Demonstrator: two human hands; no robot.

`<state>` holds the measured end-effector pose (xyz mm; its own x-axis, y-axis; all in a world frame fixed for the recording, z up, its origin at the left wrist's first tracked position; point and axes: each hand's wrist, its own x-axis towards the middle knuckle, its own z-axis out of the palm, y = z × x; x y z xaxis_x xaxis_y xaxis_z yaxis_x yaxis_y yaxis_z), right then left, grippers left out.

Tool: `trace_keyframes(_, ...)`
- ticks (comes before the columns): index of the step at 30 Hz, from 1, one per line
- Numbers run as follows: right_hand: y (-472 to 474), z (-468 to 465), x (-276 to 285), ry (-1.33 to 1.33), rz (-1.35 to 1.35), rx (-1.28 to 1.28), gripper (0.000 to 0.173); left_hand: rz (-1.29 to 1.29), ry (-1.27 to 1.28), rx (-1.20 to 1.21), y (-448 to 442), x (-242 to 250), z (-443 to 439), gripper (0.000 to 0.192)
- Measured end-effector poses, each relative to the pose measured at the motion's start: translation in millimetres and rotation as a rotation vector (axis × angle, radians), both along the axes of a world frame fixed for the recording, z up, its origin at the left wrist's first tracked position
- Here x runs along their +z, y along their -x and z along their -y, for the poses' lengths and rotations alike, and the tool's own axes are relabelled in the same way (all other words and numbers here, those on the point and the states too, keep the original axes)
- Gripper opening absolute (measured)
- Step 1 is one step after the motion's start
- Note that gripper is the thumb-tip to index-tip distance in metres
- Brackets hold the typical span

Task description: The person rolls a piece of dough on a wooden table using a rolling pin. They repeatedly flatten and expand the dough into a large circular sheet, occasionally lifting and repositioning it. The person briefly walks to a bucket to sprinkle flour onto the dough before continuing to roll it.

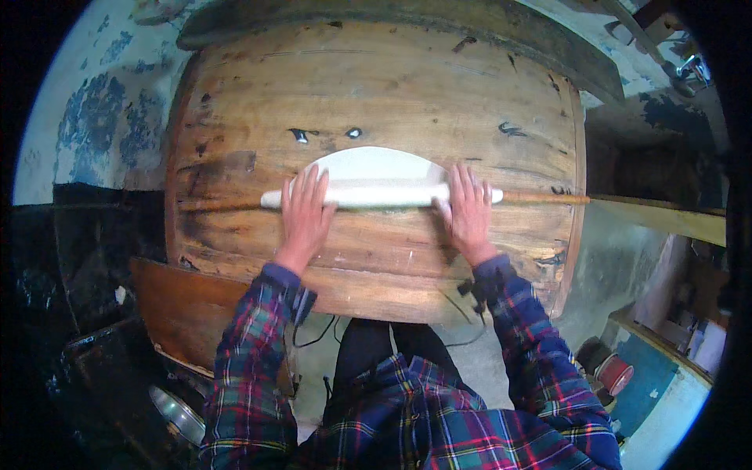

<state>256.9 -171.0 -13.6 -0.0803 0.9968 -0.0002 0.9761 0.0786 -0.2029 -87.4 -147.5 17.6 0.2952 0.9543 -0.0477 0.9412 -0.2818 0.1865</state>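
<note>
A sheet of white dough (370, 163) lies on a wooden board, its near part wound around a long thin wooden rolling pin (540, 197). The rounded far edge of the sheet spreads flat beyond the roll. My left hand (306, 214) rests palm down across the left part of the dough roll (385, 195), fingers extended and slightly apart. Over its right part lies my right hand (471, 208), fingers stretched forward and thumb at the near side. Neither hand's fingers curl around the pin. The pin's bare ends stick out past the dough on both sides.
The wooden board (376, 88) has dark knots and two holes. Behind it runs a dark plank (411, 13). A brown wooden panel (188, 311) stands at the near left, above a metal lid (176, 411). Cables (317, 341) hang by the front edge. A red spool-like object (614, 373) is at lower right.
</note>
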Motion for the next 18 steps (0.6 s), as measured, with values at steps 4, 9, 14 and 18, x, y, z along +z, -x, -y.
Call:
trace_keyframes(4, 50, -51, -11, -0.024, -0.088, -0.016, 0.069, -0.137, -0.147, -0.001, -39, -34, -50, 0.057)
trace_keyframes(9, 93, -137, 7, 0.054, -0.139, 0.077, 0.066, 0.023, -0.204, -0.071, -66, -29, -120, 0.057)
trace_keyframes(14, 34, -102, 16, -0.080, 0.057, 0.004, 0.068, 0.050, -0.120, 0.135, -2, 5, -96, 0.060)
trace_keyframes(18, 21, -21, 10, -0.067, -0.039, 0.067, 0.073, -0.031, -0.042, -0.020, 26, 2, -24, 0.072)
